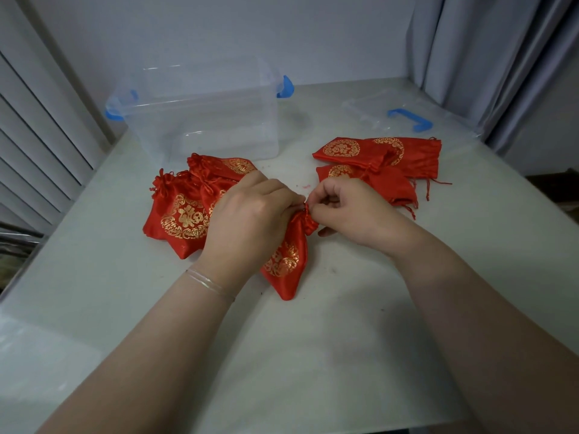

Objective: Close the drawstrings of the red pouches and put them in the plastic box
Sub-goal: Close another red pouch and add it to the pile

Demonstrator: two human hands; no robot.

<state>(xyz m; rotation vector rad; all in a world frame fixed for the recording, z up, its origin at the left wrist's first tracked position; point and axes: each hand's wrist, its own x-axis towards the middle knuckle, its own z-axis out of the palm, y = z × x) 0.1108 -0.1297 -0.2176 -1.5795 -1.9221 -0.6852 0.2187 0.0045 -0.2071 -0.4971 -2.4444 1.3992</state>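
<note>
Here we see both hands meeting at the gathered neck of one red pouch (286,261), which lies on the white table (313,355) with its bottom corner pointing toward us. The left hand (247,214) lies over the pouch's left side, fingers curled down onto the cloth by the neck, so it grips the pouch. The right hand (347,211) has its fingers curled and pinches the red drawstring (308,211) right at the bunched top. A thin clear band (208,283) circles the left wrist.

Just behind the left hand, and partly under it, we find a heap of closed pouches (181,214), their tops cinched and their gold round emblems facing up. Beyond the right hand, a little apart from it, a pile of flat pouches (385,158) lies with mouths ungathered and loose strings trailing toward the right.

Farther back, near the wall, stands the clear plastic box (203,120) with blue latches at both ends; it is open at the top, and we see no pouch inside it. To its right, well apart, its clear lid (376,114) lies flat on the table, blue handle up, near the grey curtain (488,57).
</note>
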